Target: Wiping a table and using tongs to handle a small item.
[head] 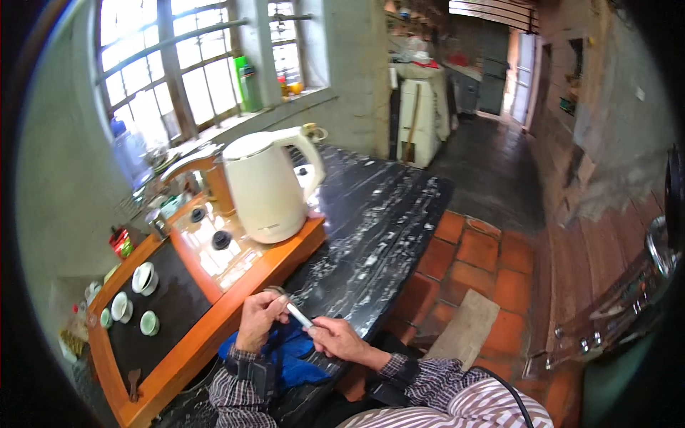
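My left hand (pixel 257 316) pinches the far end of a slim white-and-silver rod (pixel 299 314), perhaps a pen or a small hand tool. Around the rod's near end my right hand (pixel 341 338) is closed, its thumb along the shaft. A thin curved piece (pixel 275 289) shows at the left fingertips; whether it belongs to the rod I cannot tell. Below both hands a crumpled blue cloth or bag (pixel 302 369) lies at the edge of the black, white-veined tabletop (pixel 364 257).
Left of my hands is a wooden tea tray (pixel 225 321) with several small cups (pixel 150 323) on its dark panel. A cream electric kettle (pixel 265 187) stands at the tray's far right end. A flat board (pixel 464 329) lies on the red tile floor (pixel 508 294).
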### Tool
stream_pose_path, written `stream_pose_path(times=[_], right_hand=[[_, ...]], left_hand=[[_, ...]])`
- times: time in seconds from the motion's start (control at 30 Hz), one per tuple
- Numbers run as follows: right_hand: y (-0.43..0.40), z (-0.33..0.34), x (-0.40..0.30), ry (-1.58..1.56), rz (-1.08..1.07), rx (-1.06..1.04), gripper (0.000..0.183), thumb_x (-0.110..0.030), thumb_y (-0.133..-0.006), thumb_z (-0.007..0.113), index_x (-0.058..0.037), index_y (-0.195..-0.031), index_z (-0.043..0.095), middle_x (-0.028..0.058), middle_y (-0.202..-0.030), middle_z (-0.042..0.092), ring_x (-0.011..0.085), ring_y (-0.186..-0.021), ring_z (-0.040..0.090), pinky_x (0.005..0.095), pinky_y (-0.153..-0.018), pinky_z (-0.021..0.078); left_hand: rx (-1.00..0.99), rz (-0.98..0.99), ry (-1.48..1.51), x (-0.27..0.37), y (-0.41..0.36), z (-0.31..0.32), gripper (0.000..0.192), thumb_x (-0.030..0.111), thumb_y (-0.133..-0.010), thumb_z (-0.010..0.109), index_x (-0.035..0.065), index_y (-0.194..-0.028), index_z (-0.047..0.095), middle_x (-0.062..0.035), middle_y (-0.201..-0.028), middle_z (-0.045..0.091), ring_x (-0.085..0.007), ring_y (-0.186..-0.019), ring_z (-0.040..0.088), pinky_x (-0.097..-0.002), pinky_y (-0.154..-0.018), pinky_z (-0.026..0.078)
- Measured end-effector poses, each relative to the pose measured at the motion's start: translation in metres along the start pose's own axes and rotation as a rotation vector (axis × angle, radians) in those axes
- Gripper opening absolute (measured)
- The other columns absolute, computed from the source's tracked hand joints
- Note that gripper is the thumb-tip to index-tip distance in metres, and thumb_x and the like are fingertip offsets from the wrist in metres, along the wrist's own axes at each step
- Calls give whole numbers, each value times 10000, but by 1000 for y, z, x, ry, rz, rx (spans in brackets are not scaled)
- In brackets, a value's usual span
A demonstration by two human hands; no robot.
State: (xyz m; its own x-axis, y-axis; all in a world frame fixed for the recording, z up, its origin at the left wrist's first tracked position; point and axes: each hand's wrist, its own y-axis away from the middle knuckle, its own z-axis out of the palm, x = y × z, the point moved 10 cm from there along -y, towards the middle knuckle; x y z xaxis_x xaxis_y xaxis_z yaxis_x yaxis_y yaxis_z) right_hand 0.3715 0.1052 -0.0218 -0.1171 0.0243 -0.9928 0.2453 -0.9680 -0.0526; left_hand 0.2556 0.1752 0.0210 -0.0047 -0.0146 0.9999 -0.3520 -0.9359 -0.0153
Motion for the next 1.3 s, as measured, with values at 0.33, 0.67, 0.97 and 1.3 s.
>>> stream_pose_path(times=[0.33,0.67,0.97,1.3], right_hand=[[9,-18,2,-32,-24,30,291,-216,-940,475,47,-1021,570,36,-602,555,59,-441,460,192,-407,362],[-2,21,-18,143,67,-88,262,-212,-916,503,14,-823,595,33,-554,559,61,-418,466,206,-396,361],[-10,93,-67,421,-339,-200,185,-121,-857,542,23,-964,588,38,-612,563,79,-523,519,234,-472,418],[33,122,-58,920,-559,-423,591,-150,-732,621,-16,-1280,445,228,-1229,447,386,-1138,398,444,-989,313]], left_hand=[[88,-81,290,-21,14,-22,227,249,-902,574,29,-850,603,-14,-708,594,-67,-561,539,-206,-516,484],[-66,-153,58,-8,96,-10,309,211,-934,523,-17,-1138,573,-47,-919,629,-76,-754,537,-216,-674,460],[232,-23,209,-12,99,-33,285,240,-940,511,16,-1097,591,-18,-958,613,-74,-852,558,-239,-756,466],[556,-27,233,10,90,-142,220,267,-894,523,52,-850,519,-4,-640,494,-111,-463,512,-258,-328,447]])
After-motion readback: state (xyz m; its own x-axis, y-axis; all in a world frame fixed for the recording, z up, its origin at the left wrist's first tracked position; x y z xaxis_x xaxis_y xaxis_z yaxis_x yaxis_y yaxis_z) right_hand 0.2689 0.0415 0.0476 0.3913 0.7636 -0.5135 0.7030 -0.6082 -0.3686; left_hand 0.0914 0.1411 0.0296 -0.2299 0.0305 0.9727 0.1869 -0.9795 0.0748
